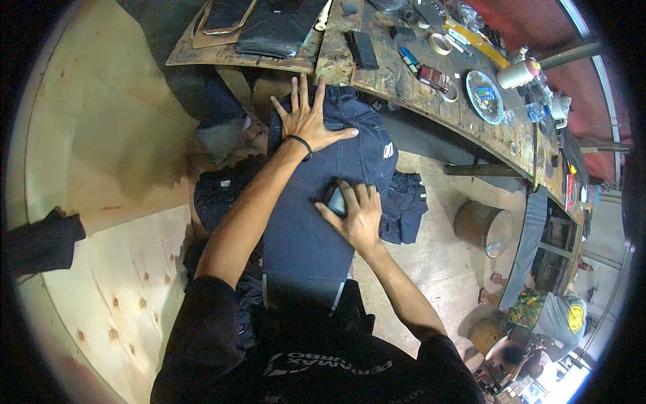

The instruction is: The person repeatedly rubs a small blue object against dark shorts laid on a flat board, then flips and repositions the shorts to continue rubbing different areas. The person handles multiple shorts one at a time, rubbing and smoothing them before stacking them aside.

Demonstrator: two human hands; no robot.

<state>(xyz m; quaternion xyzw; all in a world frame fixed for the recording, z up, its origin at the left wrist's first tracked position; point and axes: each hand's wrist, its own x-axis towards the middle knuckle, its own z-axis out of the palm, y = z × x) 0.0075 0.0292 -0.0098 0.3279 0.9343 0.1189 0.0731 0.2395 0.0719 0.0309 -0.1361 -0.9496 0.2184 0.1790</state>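
Head view: dk-blue denim garment (306, 222) laid lengthwise in front of the wearer's torso, approx. ctr, its far end just by the bench edge. On it, about midway, a dk block (336, 201), greyish on top, partly hidden; exact kind can't be told. R hand (361, 215) has fingers curled round the block, thumb on the near L side, so grip is closed on it. L hand (308, 124) lies palm down on the garment's upper part, fingers spread wide, gripping nothing; blk wristband (301, 143) on that arm. White mark (388, 150) on denim's R side. Other dk cloth (405, 209) just to the R, plus a dk pile (222, 198) on the L.

Beyond: wooden bench (397, 84) w/ blk pouch (363, 50), tape roll (433, 49), round plate (490, 116) w/ small bits, incl. blue ones, & white bottle (517, 73) nr it. Top L: blk flat sheets (279, 27), stacked. Below bench, R: drum-shaped stool (476, 225). Lower R, well apart: another person (555, 316), grey top w/ yellow patch. Far L: pale plywood (101, 168).
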